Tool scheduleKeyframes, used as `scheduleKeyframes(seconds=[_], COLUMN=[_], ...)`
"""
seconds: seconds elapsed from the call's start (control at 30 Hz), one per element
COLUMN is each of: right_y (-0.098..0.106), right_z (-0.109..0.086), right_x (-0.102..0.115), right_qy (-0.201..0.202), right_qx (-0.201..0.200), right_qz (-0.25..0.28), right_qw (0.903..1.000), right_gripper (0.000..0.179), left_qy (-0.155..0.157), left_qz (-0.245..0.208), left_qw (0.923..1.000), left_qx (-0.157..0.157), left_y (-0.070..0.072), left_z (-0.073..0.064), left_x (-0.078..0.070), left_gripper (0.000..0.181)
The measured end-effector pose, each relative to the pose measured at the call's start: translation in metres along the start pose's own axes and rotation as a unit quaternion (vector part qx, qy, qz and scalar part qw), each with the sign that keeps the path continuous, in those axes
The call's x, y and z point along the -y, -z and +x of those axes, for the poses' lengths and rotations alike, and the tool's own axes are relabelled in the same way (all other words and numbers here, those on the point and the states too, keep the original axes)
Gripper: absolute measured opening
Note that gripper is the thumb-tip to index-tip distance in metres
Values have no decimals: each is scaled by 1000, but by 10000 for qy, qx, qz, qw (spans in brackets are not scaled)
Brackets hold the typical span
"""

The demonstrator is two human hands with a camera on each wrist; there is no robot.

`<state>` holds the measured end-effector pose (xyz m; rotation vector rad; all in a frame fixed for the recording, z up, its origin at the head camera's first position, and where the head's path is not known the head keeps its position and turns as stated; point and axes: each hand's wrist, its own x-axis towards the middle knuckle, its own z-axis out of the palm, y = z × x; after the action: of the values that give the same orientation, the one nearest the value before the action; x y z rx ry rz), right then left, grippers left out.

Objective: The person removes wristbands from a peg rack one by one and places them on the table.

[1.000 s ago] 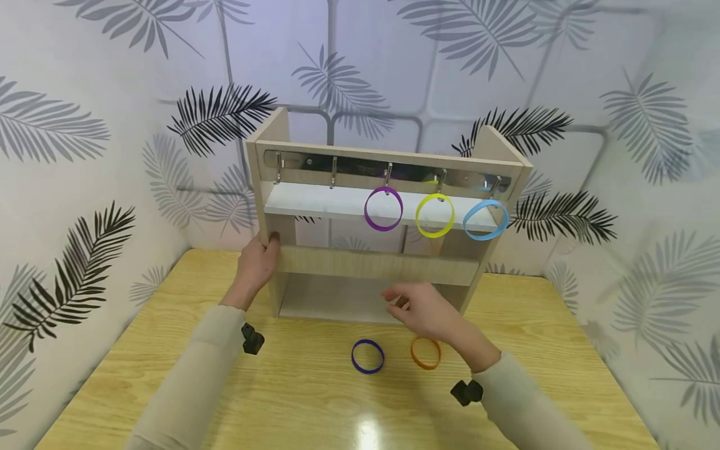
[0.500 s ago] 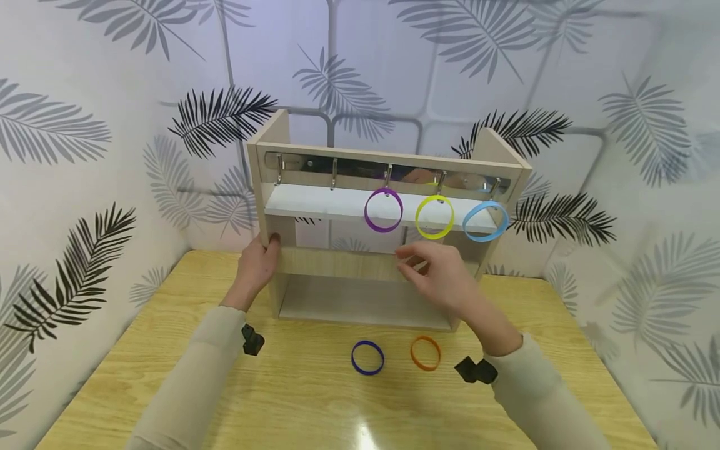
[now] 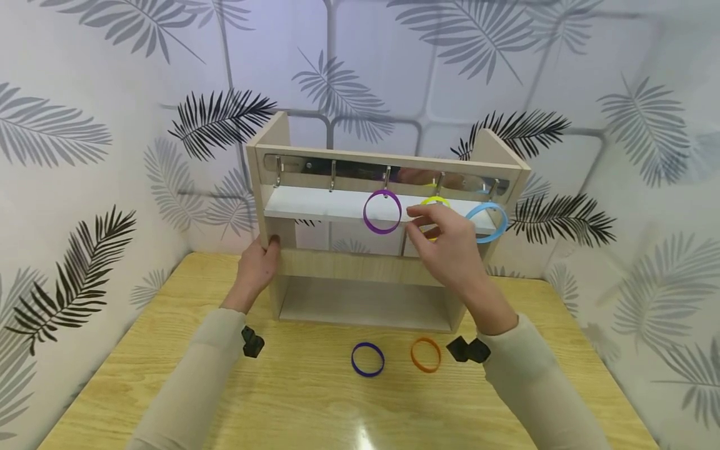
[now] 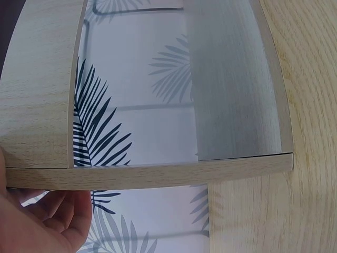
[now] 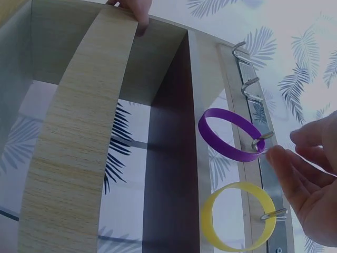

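My left hand [image 3: 257,265] grips the left side panel of a wooden shelf unit [image 3: 365,262], thumb on the inner side. In the right wrist view, my right hand [image 5: 318,176] is beside the purple wristband [image 5: 227,151], its bent thumb and index finger apart with nothing between them. From the head view, that hand partly hides the yellow wristband [image 3: 435,199]. The purple, yellow and light blue [image 3: 505,220] wristbands hang from hooks on the unit's upper front rail. A dark blue wristband [image 3: 368,375] and an orange wristband [image 3: 427,370] lie on the table.
Two hooks at the left of the rail, the leftmost hook [image 3: 278,172] and its neighbour [image 3: 333,175], carry no bands. The unit stands on a wood-grain table [image 3: 304,400]. Behind and around it are leaf-patterned walls [image 3: 382,56].
My right hand has risen from the lower shelf opening, past the middle board, to the yellow wristband. My left hand keeps its grip, and the wristbands stay where they were.
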<state>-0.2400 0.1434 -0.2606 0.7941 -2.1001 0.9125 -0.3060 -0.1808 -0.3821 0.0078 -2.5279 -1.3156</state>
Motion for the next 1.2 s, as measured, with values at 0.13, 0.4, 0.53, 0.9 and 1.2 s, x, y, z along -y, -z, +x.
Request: scheduleKeyframes(seconds=[0.13,0.4,0.53,0.9,1.2], right_y=[-4,-12,-16,-23,-24], right_z=[8,19,25,28,25], right_x=[0,4,2,-2,-2], right_qy=[169,-302,-476,-596,-974], right_qx=[-269,172,375,485,699], right_qz=[39,-280,-342,-228,-254], right_qw=[9995,9990,9976,9968,9925], right_gripper=[22,33,36,36,36], left_qy=[-41,-47,-10,-40,-23], left_qz=[31,-28,-17,40,21], left_qw=[10000,10000,10000,10000,10000], left_qx=[-32,-68,-69,-17,-13], left_y=[0,1,0,-1,0], left_z=[0,1,1,0,0], left_x=[0,2,2,1,0], left_gripper=[57,58,58,58,58])
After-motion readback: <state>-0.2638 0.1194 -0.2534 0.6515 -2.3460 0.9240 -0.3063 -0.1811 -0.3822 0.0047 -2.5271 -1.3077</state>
